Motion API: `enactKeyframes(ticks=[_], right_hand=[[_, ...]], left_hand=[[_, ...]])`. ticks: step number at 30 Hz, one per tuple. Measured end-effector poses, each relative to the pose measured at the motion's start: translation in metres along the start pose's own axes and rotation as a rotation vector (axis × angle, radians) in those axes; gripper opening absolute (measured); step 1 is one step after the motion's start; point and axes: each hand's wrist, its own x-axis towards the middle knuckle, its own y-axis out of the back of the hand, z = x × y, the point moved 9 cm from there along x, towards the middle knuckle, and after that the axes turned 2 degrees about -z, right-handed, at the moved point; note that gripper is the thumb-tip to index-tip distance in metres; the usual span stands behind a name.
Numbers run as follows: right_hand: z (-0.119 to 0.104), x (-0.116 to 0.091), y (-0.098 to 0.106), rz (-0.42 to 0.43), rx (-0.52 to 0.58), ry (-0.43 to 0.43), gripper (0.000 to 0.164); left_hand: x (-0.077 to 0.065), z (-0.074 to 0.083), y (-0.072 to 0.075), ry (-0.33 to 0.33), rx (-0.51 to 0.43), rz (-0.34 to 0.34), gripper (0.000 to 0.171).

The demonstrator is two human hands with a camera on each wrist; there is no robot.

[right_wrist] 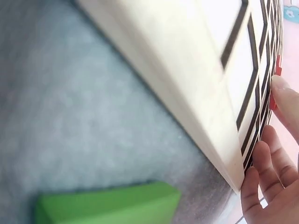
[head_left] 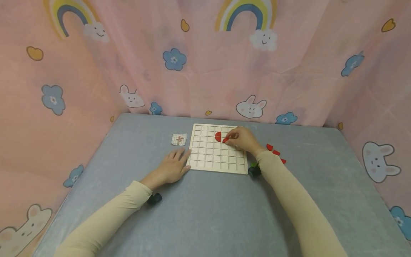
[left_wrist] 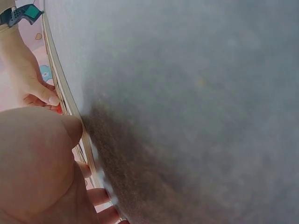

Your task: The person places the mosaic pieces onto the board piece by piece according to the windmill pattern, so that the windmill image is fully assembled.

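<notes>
A pale square board [head_left: 210, 166] with a grid of grooves lies on the table. On it, two quarter-round red pieces [head_left: 218, 136] form a half disc. My right hand [head_left: 243, 138] is over the board's right part, thumb and index finger pinching another red piece [head_left: 226, 140] beside the half disc. That red piece [right_wrist: 273, 101] shows by the thumb in the right wrist view, with the other fingers [right_wrist: 264, 158] bent below. My left hand [head_left: 172, 166] rests on the table with spread fingers, fingertips at the board's left edge.
A small card with a red pinwheel pattern [head_left: 178, 139] lies left of the board. Three red pieces [head_left: 276, 152] lie in a row to its right. A green block-shaped thing [right_wrist: 107, 205] is near the board's right edge. A pink curtain [head_left: 205, 78] hangs behind the grey table [head_left: 205, 214].
</notes>
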Motion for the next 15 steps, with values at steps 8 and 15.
enactKeyframes(ticks=[8,15], right_hand=[[-0.0006,-0.0004,0.0001,0.015,0.016,-0.001,0.026],[-0.0003,0.0001,0.0002,0.019,0.019,-0.003,0.025]], left_hand=[[0.0001,0.0006,-0.0004,0.003,-0.001,-0.005,0.067],[0.0002,0.0000,-0.0006,0.007,0.002,-0.008,0.067]])
